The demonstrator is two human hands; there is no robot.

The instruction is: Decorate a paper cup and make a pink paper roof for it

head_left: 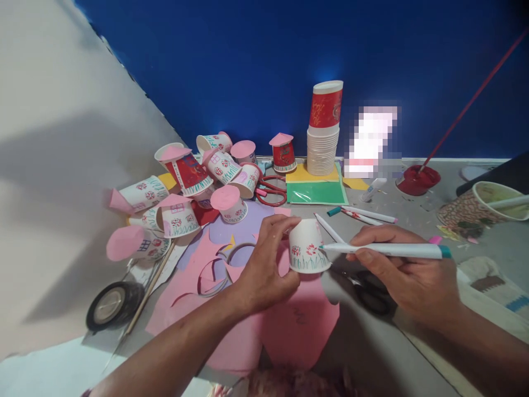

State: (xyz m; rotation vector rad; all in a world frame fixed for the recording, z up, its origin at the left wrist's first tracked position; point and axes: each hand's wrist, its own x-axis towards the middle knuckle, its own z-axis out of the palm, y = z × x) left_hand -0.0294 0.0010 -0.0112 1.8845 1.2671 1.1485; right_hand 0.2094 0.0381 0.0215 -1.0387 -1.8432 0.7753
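Observation:
My left hand (268, 259) grips a white paper cup (303, 234) turned upside down, thumb and fingers on its left side. Red flowers and green grass strokes are drawn on the cup near its rim. In my right hand (407, 275) is a white marker pen (388, 251) with a green end, and its tip meets the cup beside a red flower. Pink paper (306, 325) lies below the cup. Beyond my right fingers rests another white marker (328, 227), partly hidden by the hand.
Decorated paper cups (184, 218) with pink paper tops crowd the left. Behind stand a stack of paper cups (322, 149), red-handled scissors (273, 191) and a green packet (316, 192). Dark scissors (372, 295), a black tape roll (111, 306) and a patterned cup (467, 212) lie around.

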